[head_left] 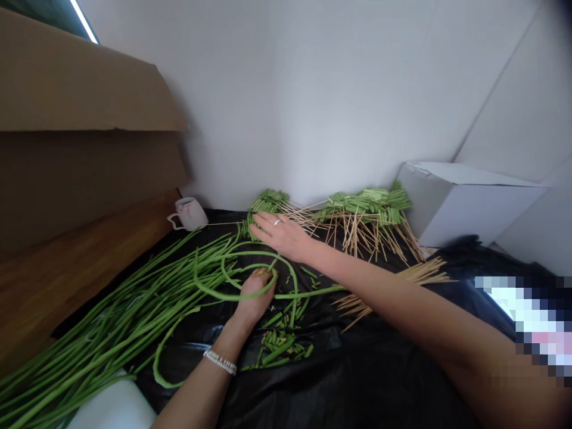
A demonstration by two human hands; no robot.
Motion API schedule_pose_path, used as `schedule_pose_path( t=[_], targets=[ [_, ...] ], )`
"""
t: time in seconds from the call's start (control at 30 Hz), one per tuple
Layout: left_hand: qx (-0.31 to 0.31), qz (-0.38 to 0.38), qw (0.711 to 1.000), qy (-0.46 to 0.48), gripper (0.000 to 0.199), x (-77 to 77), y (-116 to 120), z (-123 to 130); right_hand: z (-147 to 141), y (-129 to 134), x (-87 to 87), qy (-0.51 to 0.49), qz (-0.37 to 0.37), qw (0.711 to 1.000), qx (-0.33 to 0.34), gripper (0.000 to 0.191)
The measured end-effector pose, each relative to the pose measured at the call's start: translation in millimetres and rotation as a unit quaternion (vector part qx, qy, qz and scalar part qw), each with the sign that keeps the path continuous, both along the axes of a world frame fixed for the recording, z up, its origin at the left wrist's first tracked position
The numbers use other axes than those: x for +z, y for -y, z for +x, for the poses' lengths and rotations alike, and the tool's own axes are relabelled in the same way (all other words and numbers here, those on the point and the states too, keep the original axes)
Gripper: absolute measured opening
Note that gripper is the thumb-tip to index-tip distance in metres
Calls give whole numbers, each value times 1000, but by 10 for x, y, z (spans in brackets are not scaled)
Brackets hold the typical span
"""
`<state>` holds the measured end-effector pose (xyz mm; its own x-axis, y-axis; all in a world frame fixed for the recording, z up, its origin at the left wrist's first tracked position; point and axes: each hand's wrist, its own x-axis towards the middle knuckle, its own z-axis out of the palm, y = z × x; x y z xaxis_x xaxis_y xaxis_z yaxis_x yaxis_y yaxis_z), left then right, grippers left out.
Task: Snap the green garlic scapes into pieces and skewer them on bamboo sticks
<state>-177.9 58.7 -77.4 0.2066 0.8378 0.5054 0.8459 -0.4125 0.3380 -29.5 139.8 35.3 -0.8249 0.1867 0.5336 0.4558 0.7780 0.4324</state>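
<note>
The stem (230, 297) pinched by the left hand (259, 292) is best steadied, clear of skewers (353, 235) at its two o'clock; the right hand's grip (281, 237) cannot be told.

Single head-worn camera: faces forward and down at close range, covering the left hand (259, 286), right hand (286, 237), near black sheet (379, 375) and far white wall (290, 89).

Left hand (258, 289) holds looped green stems (223, 295).
</note>
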Motion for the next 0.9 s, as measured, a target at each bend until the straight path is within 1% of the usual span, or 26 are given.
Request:
schedule_pose_path(
  t=[0.07, 0.13, 0.17, 0.23, 0.27, 0.3, 0.33, 0.37, 0.4, 0.43, 0.5, 0.63, 0.77, 0.9],
  targets=[
    [-11, -2, 1000, -11, 24, -1, -13, -8, 253, -147, -62, 17, -56, 994, -94, 43],
    [-20, 0, 1000, -13, 22, 1, -24, -13, 558, -289, -124, -3, -82, 983, -166, 43],
    [-22, 3, 1000, -13, 21, 2, -29, -13, 722, -350, -153, -23, -117, 964, -237, 44],
    [-21, 8, 1000, -11, 20, 1, -37, -13, 1052, -441, -205, -58, -134, 939, -311, 42],
    [-20, 9, 1000, -10, 20, 0, -40, -13, 1209, -471, -227, -73, -138, 927, -341, 48],
    [-20, 9, 1000, -9, 20, -2, -42, -14, 1353, -490, -246, -87, -146, 911, -376, 57],
    [-22, 9, 1000, -9, 20, -3, -43, -15, 1481, -502, -261, -102, -167, 881, -431, 69],
    [-23, 10, 1000, -8, 20, -4, -43, -16, 1589, -507, -273, -115, -191, 853, -472, 78],
    [-24, 10, 1000, -8, 20, -4, -43, -17, 1676, -511, -282, -127, -220, 825, -505, 81],
    [-25, 10, 1000, -8, 20, -4, -42, -18, 1741, -514, -287, -138, -243, 801, -529, 80],
    [-25, 9, 1000, -9, 20, -2, -38, -18, 1814, -531, -289, -148, -273, 775, -550, 73],
    [-19, 6, 1000, -12, 20, 4, -30, -13, 1844, -621, -260, -155, -307, 755, -558, 59],
    [-25, 7, 1000, -11, 19, 15, -27, -8, 1909, -703, -191, -182, -328, 744, -553, 47],
    [-27, 10, 1000, -7, 20, 15, -31, -7, 2017, -686, -118, -214, -327, 743, -543, 45]
  ],
)
